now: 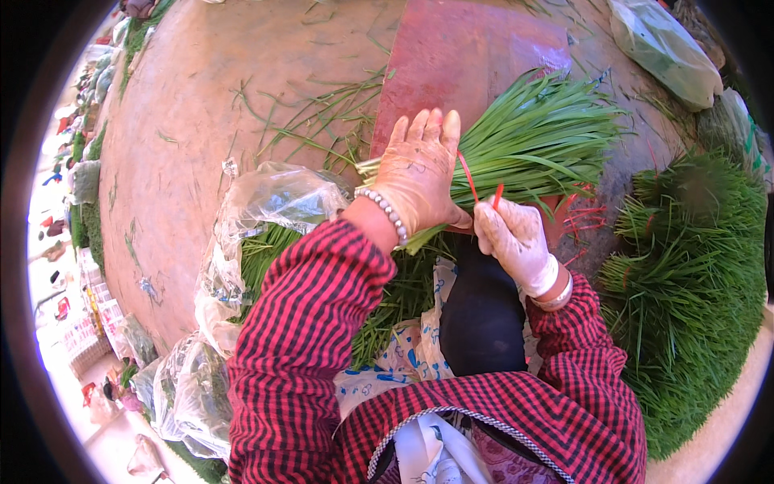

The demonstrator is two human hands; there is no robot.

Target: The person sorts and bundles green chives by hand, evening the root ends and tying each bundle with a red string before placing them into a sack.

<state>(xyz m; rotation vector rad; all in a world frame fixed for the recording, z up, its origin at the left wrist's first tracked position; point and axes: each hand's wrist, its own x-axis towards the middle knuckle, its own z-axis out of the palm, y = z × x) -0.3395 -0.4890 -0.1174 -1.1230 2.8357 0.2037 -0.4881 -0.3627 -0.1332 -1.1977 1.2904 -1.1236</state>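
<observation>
A bunch of long green leafy stalks that look like garlic chives (536,133) lies across in front of me, pale stem ends to the left and leaf tips to the right. My left hand (421,165), in a thin glove with a bead bracelet at the wrist, rests on the stem end; its fingers are stretched out and its palm side is hidden. A narrow red tie (467,175) goes round the bunch beside that hand. My right hand (514,242), also gloved, pinches the tie just below the bunch, with a short red end standing above the fingers.
A reddish board (455,60) lies under and beyond the bunch. More red ties (584,218) are scattered right of my right hand. Tied green bunches (685,298) are heaped at the right. Loose greens fill an open clear plastic bag (278,198) at the left. Stray leaves (322,113) litter the floor.
</observation>
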